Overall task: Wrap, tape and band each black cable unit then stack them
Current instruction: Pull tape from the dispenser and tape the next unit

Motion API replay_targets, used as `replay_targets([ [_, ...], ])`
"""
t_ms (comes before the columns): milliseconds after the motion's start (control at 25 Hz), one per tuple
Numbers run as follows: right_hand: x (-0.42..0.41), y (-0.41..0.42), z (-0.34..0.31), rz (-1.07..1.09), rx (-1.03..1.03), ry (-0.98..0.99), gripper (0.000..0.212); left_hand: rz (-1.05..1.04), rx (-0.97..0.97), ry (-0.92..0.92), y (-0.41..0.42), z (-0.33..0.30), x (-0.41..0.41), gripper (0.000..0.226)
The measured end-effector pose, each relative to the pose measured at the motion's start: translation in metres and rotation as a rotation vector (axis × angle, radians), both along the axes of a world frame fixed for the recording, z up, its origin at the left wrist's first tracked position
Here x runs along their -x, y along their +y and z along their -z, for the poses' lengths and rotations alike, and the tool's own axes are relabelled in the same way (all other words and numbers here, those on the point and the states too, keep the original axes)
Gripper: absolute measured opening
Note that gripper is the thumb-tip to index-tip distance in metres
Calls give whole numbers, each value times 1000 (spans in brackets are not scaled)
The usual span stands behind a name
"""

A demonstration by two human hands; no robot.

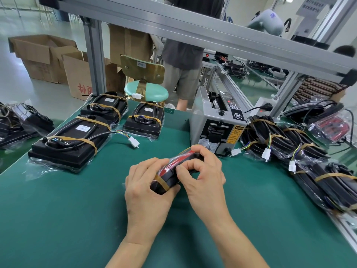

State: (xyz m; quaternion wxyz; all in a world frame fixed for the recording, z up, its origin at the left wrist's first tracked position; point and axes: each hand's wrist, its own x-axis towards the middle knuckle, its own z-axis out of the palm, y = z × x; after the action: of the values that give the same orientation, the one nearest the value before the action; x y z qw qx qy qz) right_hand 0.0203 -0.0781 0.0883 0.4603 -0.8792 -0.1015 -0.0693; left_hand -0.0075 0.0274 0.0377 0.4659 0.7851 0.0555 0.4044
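Both grips are being kept narrow on one black cable unit (174, 172); the left hand (146, 187) is being curled around its near end, beside a tan rubber band (161, 183), and the right hand (202, 172) is being used to pinch its upper side; probably the unit is being steadied by the left hand so that a band or the wrap can be settled by the right. The unit is being held just above the green tabletop (77, 219), in the middle, with its red face turned up; its long axis is being pointed from near-left to far-right, toward the tape dispenser (216, 122). Banded units (69, 140) are being kept flat at the far left; another pile (286, 144) is lying at the right.
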Motion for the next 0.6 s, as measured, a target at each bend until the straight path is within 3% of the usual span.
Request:
replay_targets([
  [600,0,-2,3,-15,-75,5,15,-2,4,11,1,2,0,62],
])
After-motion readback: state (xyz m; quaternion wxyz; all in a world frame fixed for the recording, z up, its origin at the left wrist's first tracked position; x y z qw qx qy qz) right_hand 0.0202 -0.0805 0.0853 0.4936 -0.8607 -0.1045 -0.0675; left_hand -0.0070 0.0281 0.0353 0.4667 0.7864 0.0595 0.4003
